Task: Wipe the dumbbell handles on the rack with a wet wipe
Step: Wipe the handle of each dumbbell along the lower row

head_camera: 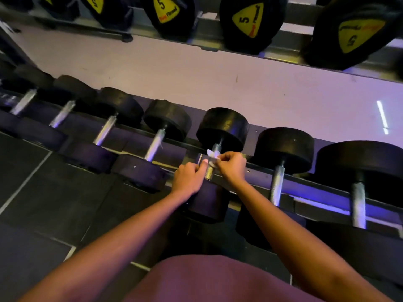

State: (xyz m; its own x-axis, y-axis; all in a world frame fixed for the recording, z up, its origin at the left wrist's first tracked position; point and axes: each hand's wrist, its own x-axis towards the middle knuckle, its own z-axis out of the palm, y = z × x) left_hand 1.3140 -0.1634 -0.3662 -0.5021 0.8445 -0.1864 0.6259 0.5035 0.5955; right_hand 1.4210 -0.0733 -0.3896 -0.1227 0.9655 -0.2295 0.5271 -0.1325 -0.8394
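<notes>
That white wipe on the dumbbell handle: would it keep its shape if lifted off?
Probably not: the wipe looks crumpled against the handle, so likely floppy. It seems very light, since the right hand pinches it with fingertips alone. It may snag on the handle's knurled surface.

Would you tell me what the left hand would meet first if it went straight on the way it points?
The left hand points up-right at the silver knurled dumbbell handle, which its fingers seem to be touching, just below the white wet wipe.
</notes>
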